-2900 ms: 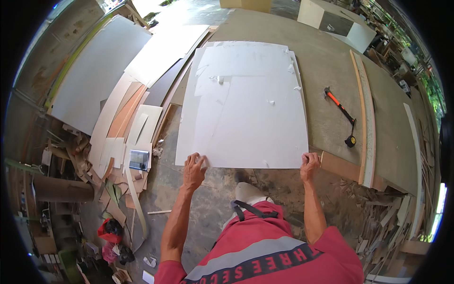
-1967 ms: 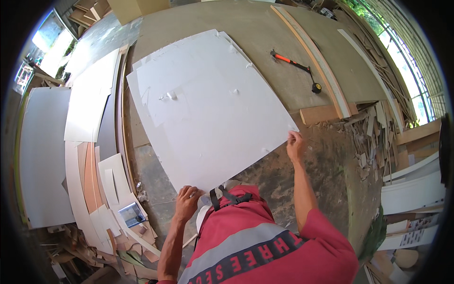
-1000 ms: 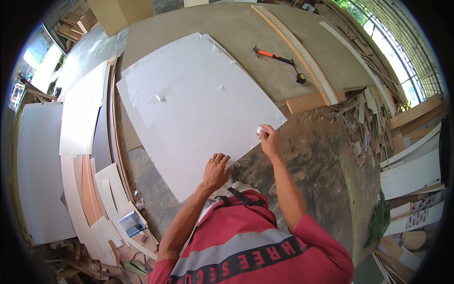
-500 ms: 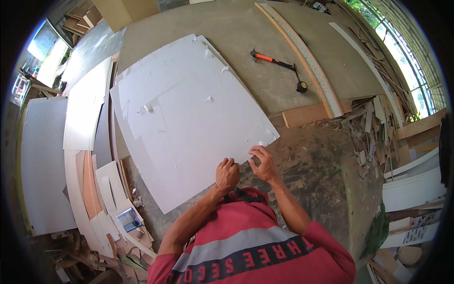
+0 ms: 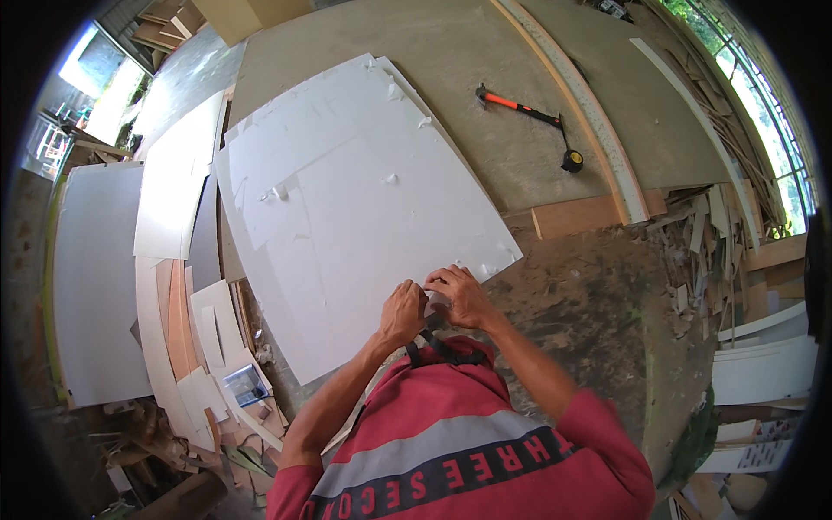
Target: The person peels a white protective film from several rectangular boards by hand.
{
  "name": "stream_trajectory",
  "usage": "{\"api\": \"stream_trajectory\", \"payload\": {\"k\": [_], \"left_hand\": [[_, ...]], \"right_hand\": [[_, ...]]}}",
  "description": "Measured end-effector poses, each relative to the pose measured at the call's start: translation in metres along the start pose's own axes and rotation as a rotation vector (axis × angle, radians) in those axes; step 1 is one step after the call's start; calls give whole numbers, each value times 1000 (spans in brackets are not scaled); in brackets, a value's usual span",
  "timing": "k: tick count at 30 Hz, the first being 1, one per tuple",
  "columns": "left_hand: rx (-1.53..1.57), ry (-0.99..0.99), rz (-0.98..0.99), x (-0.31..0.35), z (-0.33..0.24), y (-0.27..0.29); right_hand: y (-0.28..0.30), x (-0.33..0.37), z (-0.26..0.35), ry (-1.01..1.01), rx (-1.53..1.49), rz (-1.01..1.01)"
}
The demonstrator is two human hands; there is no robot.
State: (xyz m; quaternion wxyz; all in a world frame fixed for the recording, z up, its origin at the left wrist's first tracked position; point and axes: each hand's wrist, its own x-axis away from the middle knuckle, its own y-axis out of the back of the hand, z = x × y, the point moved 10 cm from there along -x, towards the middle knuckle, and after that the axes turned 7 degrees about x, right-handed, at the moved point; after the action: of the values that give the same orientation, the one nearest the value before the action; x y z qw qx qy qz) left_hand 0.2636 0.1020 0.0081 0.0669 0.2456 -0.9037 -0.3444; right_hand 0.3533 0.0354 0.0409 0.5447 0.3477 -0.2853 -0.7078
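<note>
A large white sheet (image 5: 347, 208) lies flat in front of me, with another sheet's edge showing under its far right side. My left hand (image 5: 404, 312) is closed at its near edge, knuckles up. Right beside it, almost touching, my right hand (image 5: 459, 296) has its fingers curled in. A small pale piece (image 5: 438, 302) shows between the two hands; its kind is unclear, and my fingertips are largely hidden. Curled white scraps (image 5: 280, 191) are scattered over the sheet, several along its far right edge and near its right corner.
Beyond the sheet, a claw hammer (image 5: 520, 107) and a tape measure (image 5: 572, 160) lie on a tan board (image 5: 485, 173). A long wood-edged strip (image 5: 598, 130) runs past them. Board offcuts (image 5: 208, 329) lie at left, wood scraps (image 5: 693, 234) at right. A blue-and-clear box (image 5: 246, 385) rests on the offcuts.
My right hand has moved left along the near edge, up against my left hand, and its fingers have curled further in. The whole view has shifted slightly.
</note>
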Motion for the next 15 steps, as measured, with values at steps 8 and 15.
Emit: {"api": "stream_trajectory", "payload": {"k": [8, 15], "left_hand": [[134, 185, -34, 5, 12, 34], [-128, 164, 13, 58, 33, 41]], "right_hand": [[-21, -42, 4, 242, -21, 187], [-39, -87, 30, 311, 6, 246]]}}
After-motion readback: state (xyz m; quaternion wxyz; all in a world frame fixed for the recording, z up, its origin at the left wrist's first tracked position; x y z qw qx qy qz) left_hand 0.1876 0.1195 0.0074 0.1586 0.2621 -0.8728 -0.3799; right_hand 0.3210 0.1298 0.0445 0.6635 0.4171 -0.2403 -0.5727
